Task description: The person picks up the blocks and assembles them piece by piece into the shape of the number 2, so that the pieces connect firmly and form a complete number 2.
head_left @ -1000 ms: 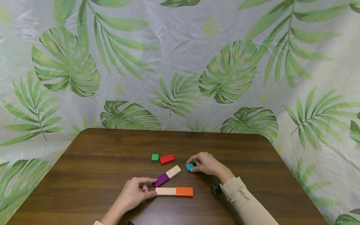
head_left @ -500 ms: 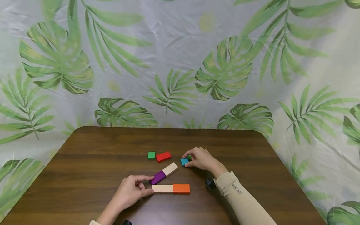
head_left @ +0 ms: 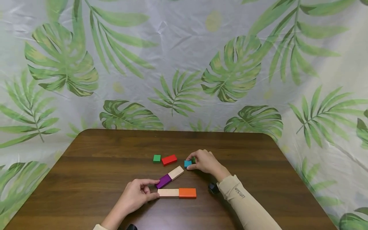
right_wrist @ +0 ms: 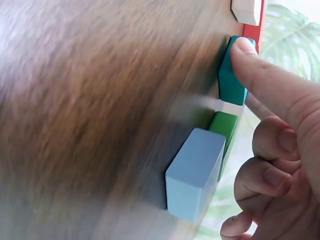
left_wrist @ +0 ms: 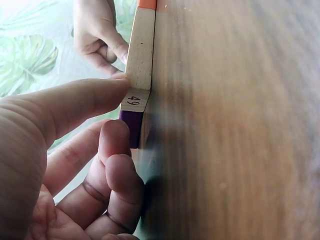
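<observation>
My left hand rests at the left ends of two rows of blocks. Its thumb touches the end of a plain wooden block, which meets an orange block. The index finger touches a purple block, whose far end meets another plain wooden block. Farther back, my right hand pinches a small blue block by its sides between thumb and index finger, its other fingers curled. In the right wrist view, a green block and a pale blue-grey block lie beside that hand.
A red block lies left of the blue one, with a small green block at its left. Everything sits on a dark wooden table. Behind it hangs a leaf-patterned cloth.
My right hand has slid the blue block a little left and away, nearer the red block, turning it slightly. The left hand stays at the ends of the purple and plain wooden blocks.
</observation>
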`<action>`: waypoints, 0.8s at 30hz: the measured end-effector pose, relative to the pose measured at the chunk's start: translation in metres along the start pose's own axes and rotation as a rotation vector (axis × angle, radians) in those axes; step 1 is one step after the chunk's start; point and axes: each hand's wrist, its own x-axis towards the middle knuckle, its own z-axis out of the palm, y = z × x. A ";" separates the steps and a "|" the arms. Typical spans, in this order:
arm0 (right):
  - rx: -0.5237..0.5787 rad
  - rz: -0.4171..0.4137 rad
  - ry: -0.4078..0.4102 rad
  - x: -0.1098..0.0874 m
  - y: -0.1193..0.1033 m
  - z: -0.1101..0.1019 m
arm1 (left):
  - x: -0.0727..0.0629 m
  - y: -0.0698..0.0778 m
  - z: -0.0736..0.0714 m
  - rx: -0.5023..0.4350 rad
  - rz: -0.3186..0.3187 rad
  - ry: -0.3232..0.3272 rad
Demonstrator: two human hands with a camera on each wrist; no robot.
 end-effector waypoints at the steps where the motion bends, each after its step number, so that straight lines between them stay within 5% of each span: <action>1: -0.001 -0.001 -0.001 0.001 0.000 0.000 | 0.000 0.000 0.000 -0.001 -0.002 -0.001; 24: 0.006 -0.008 0.005 -0.005 0.006 0.003 | 0.000 -0.003 0.000 0.011 0.013 0.007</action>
